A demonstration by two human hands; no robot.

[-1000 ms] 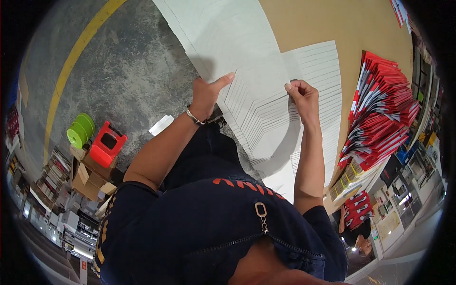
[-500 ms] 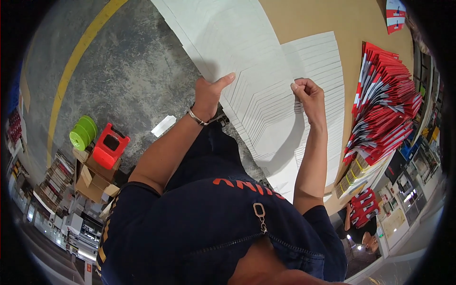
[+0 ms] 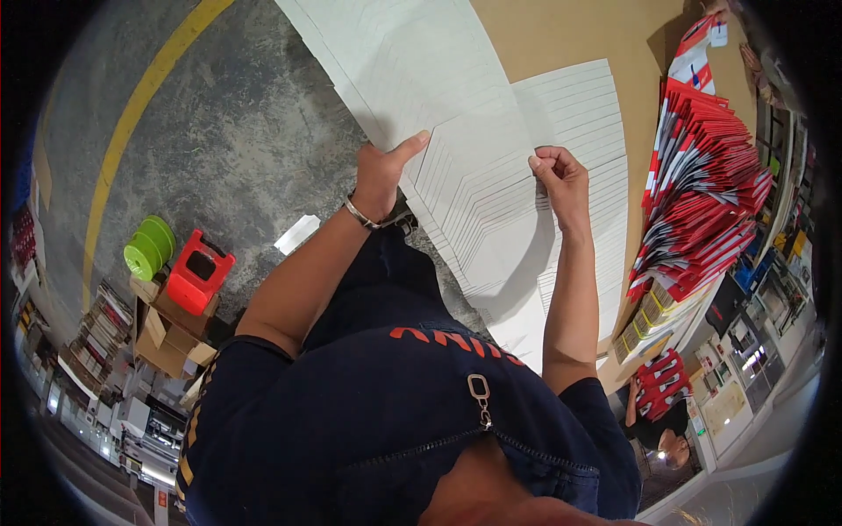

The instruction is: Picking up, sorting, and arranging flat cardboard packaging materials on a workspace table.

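Observation:
White sheets [image 3: 465, 188] lie overlapped like a fanned row on a tan board, their edges showing as many fine lines. My left hand [image 3: 379, 180], with a metal bracelet at the wrist, is at their left edge. Its thumb lies over the top and its other fingers are curled, partly hidden. Toward the right edge of the same white sheets, my right hand [image 3: 563, 182] pinches thumb against forefinger at the paper's edge. A second fanned row of white sheets [image 3: 583, 131] lies to the right, partly under the first.
Red-and-white folded packages [image 3: 702, 184] are heaped along the right of the tan board [image 3: 561, 31]. A red stool [image 3: 200, 272], a green stool [image 3: 149, 247] and a cardboard box [image 3: 167, 346] stand at the left. Another person [image 3: 662, 430] holds red items at lower right.
Both hands keep nearly the same hold, and the view has shifted slightly. At the far right, another person's hand now shows by red-and-white packages, which have moved.

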